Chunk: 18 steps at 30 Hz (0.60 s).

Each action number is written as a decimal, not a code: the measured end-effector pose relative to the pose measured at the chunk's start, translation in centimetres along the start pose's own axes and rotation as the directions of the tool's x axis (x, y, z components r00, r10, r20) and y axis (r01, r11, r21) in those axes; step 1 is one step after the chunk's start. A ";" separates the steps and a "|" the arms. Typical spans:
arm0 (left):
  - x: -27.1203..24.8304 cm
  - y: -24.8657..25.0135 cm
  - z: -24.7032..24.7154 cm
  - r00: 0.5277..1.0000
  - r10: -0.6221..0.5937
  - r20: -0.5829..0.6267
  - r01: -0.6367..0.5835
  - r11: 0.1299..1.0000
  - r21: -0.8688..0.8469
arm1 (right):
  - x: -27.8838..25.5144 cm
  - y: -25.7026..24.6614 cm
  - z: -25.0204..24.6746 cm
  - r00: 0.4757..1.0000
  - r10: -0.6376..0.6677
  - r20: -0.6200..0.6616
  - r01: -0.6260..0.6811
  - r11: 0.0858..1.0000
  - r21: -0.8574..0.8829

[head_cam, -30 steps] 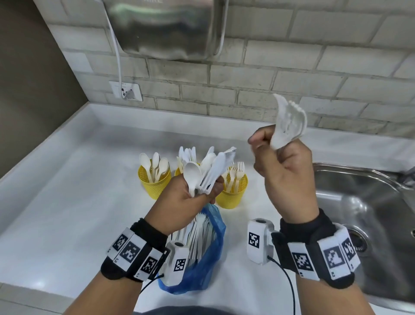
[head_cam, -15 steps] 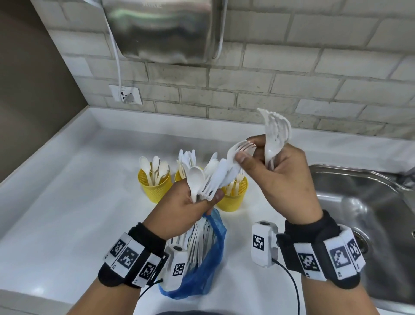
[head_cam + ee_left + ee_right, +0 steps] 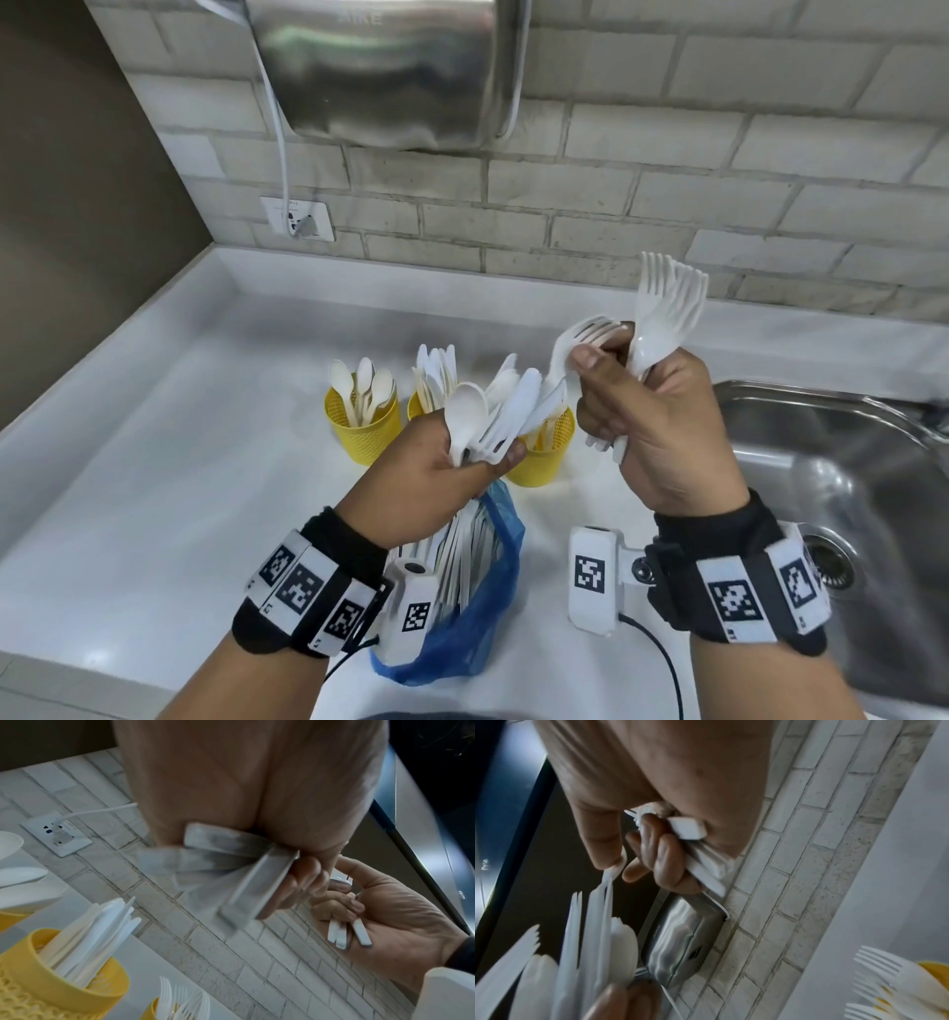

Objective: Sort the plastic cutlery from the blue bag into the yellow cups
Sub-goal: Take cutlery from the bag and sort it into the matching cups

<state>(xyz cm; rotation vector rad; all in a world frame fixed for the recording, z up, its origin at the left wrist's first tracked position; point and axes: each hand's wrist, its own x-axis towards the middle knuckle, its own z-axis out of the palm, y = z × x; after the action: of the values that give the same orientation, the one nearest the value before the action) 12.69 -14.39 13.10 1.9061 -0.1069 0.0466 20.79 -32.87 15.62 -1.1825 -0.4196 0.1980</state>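
My right hand (image 3: 662, 426) clamps white plastic forks (image 3: 667, 308), pinching another; left hand (image 3: 436, 478) grips mixed white plastic cutlery (image 3: 493, 411). Light, slippery, bendy: grab by handles.

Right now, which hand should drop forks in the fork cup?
Probably the right hand: it already grips a stack of forks, beside the fork cup. The left hand holds a mixed bunch.

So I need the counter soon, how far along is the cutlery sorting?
Partly done. The three yellow cups already hold sorted spoons, knives and forks. The left hand grips a mixed bundle; the right hand holds a stack of forks and pinches another. More cutlery remains in the blue bag.
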 end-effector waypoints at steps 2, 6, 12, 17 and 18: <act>0.2 -0.1 0.1 1.000 0.010 0.006 -0.010 1.000 0.021 | 0.0 0.1 0.1 0.999 0.008 0.052 -0.005 0.999 -0.047; 0.2 -0.1 0.2 1.000 0.027 0.014 -0.027 0.999 0.043 | 0.1 0.4 0.5 0.999 -0.016 -0.029 0.015 1.000 -0.002; 0.1 -0.3 0.0 1.000 0.020 -0.014 -0.019 0.998 0.064 | 0.9 -0.1 0.3 0.921 -0.061 -0.384 0.145 0.970 0.194; 0.2 -0.5 0.0 0.999 -0.017 -0.043 0.019 0.999 0.042 | 1.1 -0.2 -0.7 0.844 -0.148 -0.516 0.255 0.956 0.144; 0.4 -0.9 0.0 0.997 -0.030 -0.067 0.033 0.999 0.038 | 1.0 -0.3 -0.6 0.845 -0.178 -0.503 0.266 0.958 0.107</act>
<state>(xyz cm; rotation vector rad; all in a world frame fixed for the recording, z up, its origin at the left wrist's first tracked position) 13.14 -14.14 12.32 1.9426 -0.0314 0.0909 21.88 -33.11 15.89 -0.9576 -0.0842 -0.2659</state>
